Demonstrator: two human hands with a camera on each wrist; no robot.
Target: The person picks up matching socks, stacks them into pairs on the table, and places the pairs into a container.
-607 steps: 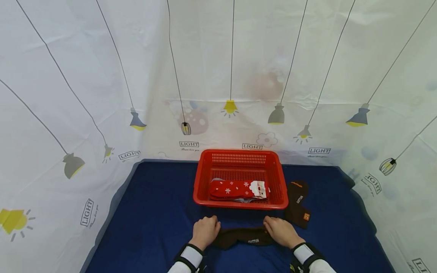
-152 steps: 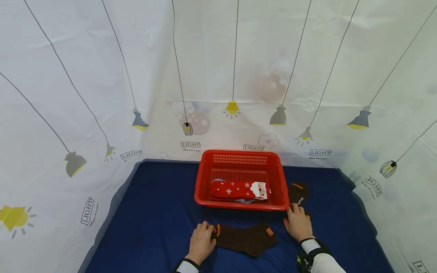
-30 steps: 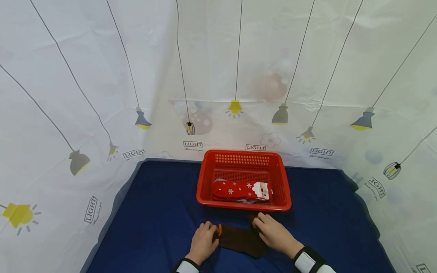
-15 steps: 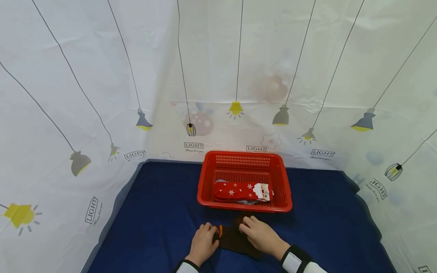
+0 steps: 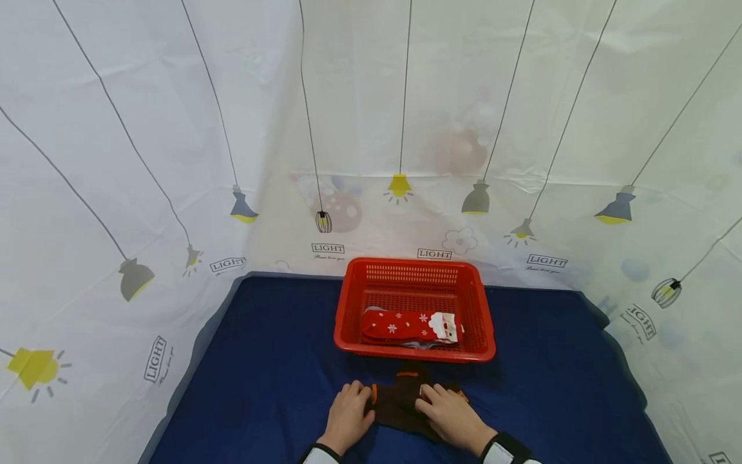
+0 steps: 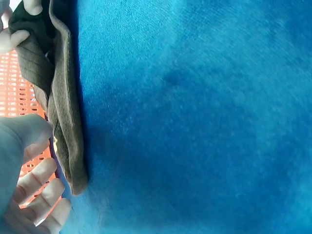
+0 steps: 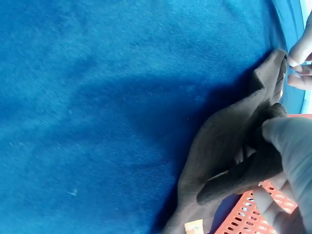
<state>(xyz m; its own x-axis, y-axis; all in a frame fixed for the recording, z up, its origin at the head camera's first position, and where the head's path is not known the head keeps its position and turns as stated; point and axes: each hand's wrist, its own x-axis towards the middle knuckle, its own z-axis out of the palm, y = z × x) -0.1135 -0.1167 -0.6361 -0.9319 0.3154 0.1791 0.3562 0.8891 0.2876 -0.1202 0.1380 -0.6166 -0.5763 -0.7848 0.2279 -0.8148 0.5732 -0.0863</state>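
Note:
Two dark brown socks (image 5: 400, 403) with orange marks lie stacked on the blue cloth just in front of the red basket (image 5: 485, 322). My left hand (image 5: 348, 412) rests its fingertips on their left end, beside an orange stripe. My right hand (image 5: 449, 415) is on their right part. In the right wrist view, its thumb (image 7: 292, 141) and fingers pinch a raised fold of brown sock (image 7: 229, 161). The left wrist view shows the brown sock's edge (image 6: 63, 122) beside my left fingers (image 6: 36, 195). A red Santa sock (image 5: 406, 325) lies in the basket.
The blue cloth (image 5: 272, 361) covers the table to both sides of the hands. A white curtain (image 5: 174, 161) printed with lamps closes off the back and both sides. The basket stands a short way beyond the socks.
My right hand brought the second brown sock onto the first, slid left over it, then drew back toward me. One sock end with an orange mark now points toward the basket. My left hand stayed put.

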